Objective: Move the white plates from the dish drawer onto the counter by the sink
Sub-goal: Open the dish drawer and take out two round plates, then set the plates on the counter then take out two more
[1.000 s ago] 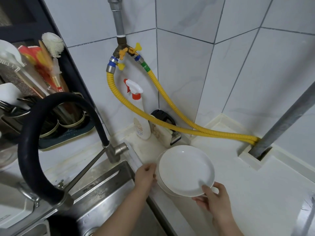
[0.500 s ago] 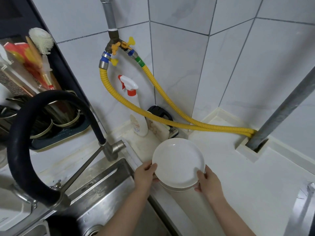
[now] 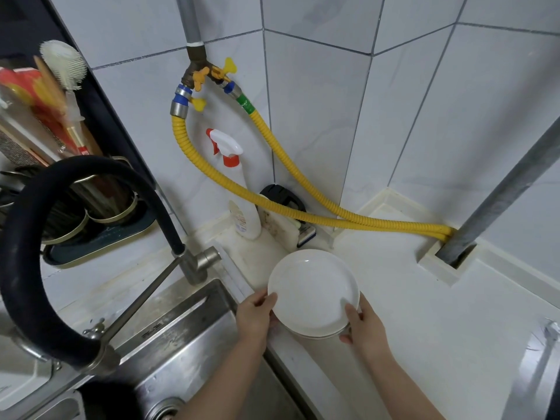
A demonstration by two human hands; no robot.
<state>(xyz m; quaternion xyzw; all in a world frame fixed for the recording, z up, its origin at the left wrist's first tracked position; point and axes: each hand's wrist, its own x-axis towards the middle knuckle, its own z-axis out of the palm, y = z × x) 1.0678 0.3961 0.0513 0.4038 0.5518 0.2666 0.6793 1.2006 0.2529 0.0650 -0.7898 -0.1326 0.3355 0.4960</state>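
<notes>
Both hands had closed in on the white plates (image 3: 313, 294) since a second before, the right hand (image 3: 365, 327) sliding up to the stack's near-right rim. From the head view, the left hand (image 3: 254, 316) gripped the left rim, thumb on top. The stack sat on the white counter (image 3: 424, 313), just right of the steel sink (image 3: 169, 344), near a spray bottle (image 3: 242, 201).
</notes>
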